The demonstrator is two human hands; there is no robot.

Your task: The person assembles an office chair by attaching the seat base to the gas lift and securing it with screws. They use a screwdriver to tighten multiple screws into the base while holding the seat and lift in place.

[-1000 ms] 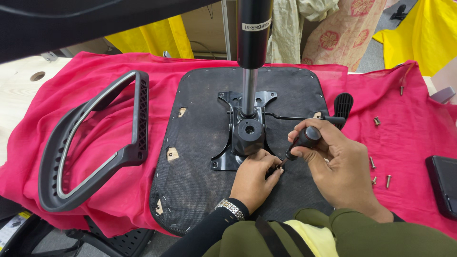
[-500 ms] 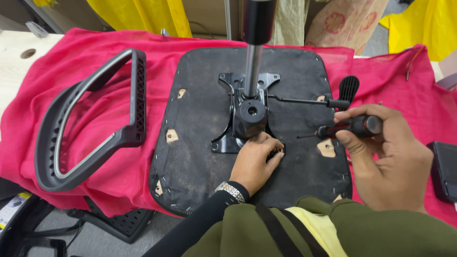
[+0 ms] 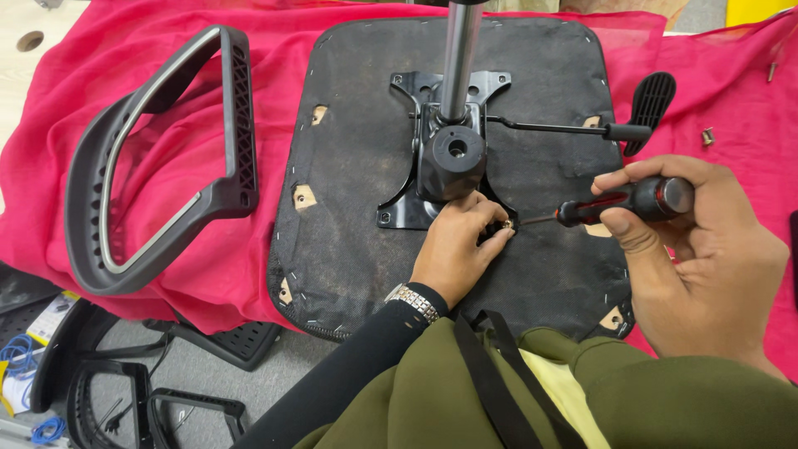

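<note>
Both hands closer | R hand (image 3: 706,258) screwdriver (image 3: 619,204) tip now at bolt (image 3: 505,224) | L hand (image 3: 457,249) unmoved

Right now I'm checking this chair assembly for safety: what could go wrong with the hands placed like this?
1. The screwdriver tip sits right against the left hand fingertips pinching a small screw; a slip could jab them.
2. The screw looks barely started at the black mounting plate, so it could tip and drop.
3. The right hand holds the handle at a low slant, which may let the tip skid.
</note>
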